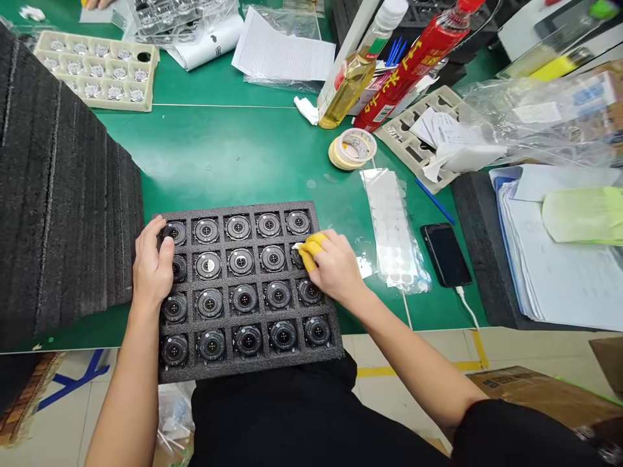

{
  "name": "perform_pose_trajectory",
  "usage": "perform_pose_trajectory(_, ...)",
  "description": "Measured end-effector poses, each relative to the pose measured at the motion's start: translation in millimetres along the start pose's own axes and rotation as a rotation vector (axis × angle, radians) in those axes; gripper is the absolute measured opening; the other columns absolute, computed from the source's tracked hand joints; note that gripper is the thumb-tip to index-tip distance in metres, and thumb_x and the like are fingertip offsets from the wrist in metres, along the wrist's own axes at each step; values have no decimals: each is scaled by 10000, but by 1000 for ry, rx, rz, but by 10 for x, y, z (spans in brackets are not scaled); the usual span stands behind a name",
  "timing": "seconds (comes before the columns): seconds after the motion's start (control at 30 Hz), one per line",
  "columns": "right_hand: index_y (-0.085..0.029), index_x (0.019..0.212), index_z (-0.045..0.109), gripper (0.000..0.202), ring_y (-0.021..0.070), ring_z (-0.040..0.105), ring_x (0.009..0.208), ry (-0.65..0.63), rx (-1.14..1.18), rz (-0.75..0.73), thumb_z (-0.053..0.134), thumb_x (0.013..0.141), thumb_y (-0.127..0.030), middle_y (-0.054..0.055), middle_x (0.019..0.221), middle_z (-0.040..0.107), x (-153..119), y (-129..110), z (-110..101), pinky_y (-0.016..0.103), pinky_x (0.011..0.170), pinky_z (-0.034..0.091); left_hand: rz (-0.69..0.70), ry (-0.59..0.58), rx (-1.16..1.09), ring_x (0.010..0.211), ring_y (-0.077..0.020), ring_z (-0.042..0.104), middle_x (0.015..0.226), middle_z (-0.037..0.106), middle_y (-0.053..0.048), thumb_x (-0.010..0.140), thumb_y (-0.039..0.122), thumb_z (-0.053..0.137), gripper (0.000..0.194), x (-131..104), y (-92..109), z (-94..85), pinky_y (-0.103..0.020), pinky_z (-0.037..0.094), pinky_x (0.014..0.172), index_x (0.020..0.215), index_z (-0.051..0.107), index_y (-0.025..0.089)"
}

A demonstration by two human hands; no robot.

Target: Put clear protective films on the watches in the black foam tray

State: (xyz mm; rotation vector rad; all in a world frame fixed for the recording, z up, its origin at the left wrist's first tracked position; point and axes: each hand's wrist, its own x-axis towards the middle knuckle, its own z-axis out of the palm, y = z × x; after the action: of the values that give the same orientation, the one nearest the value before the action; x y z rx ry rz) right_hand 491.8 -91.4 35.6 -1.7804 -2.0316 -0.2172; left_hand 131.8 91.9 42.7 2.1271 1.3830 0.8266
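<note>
A black foam tray [228,373] lies over the table's front edge, its cells filled with round black watch-like modules with dark glossy centres. My left hand [152,263] grips the tray's left side, thumb over the rim by the top-left module [175,233]. Yellow finger cots cover fingertips of my right hand [333,266]. Those fingers are pinched together around a small white scrap [296,246] at the right-end cell of the second row, largely hiding the module there. One module in the second row carries a pale round disc [209,264] at its centre.
Stacked black foam trays [63,181] rise at left. Beyond lie a beige parts tray [97,97] and paper sheets [282,48]. To the right are tape rolls [353,149], bottles [355,78], a sticker sheet [389,227], a phone [445,253] on a cable and papers [569,272].
</note>
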Motion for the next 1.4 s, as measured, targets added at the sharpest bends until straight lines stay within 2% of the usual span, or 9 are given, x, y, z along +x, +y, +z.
perform_pose_trajectory(0.2,-220,1066,744,147,286,601,983,-52,117,-42,618,1062,-143,107,999,763,-46,-7,9,418,766,404,-6,7,-16,1589,-309,544,1638,635,-133,1144,587,431,546,6,-3,22,-505,388,1374,1522,636,251)
perform_pose_trajectory(0.37,-221,1041,745,146,291,614,1005,-46,-2,15,612,1071,-168,107,1019,782,8,60,12,422,762,394,4,14,-16,1587,-341,534,1636,626,-159,1141,570,440,532,15,-10,41,-547,369,1376,1496,644,231)
perform_pose_trajectory(0.57,-231,1003,712,112,263,615,942,107,227,89,652,1094,-261,82,977,768,391,398,48,414,830,492,13,23,-16,1578,-342,543,1604,647,-184,1145,596,411,560,15,-2,44,-546,376,1363,1464,658,206)
perform_pose_trajectory(0.7,-242,968,715,136,283,615,956,-43,219,112,652,1077,-292,94,980,762,615,539,226,429,823,495,1,19,-21,1580,-322,545,1611,645,-159,1144,598,425,541,4,-5,32,-521,379,1363,1471,650,231)
perform_pose_trajectory(0.8,-228,957,729,150,303,600,962,-59,110,121,641,1068,-277,121,983,755,589,557,278,441,796,466,-3,15,-26,1575,-330,546,1608,645,-162,1144,592,430,534,2,-10,35,-530,382,1361,1473,648,232)
perform_pose_trajectory(0.93,-226,989,748,174,284,606,970,-135,175,12,620,1094,-283,109,1014,770,544,554,259,428,797,455,3,20,-24,1568,-336,549,1600,649,-166,1144,589,424,532,10,-14,45,-538,381,1360,1458,657,229)
perform_pose_trajectory(1.07,-216,1003,757,183,297,595,966,-100,61,66,615,1096,-285,122,1003,769,587,604,245,429,768,416,8,22,-20,1567,-333,551,1604,646,-172,1142,594,423,540,13,-7,48,-533,382,1358,1455,656,220)
perform_pose_trajectory(1.23,-222,983,757,202,290,574,968,-158,47,-33,602,1102,-274,107,990,765,610,600,236,423,755,389,-14,29,-22,1555,-342,556,1592,658,-172,1138,597,421,538,6,6,63,-545,392,1345,1434,668,222)
perform_pose_trajectory(1.4,-195,1005,760,169,300,565,992,-139,-23,21,620,1085,-246,128,1005,756,644,551,244,435,767,381,-10,37,-31,1570,-337,543,1600,652,-176,1136,605,420,549,3,11,70,-537,374,1358,1434,664,213)
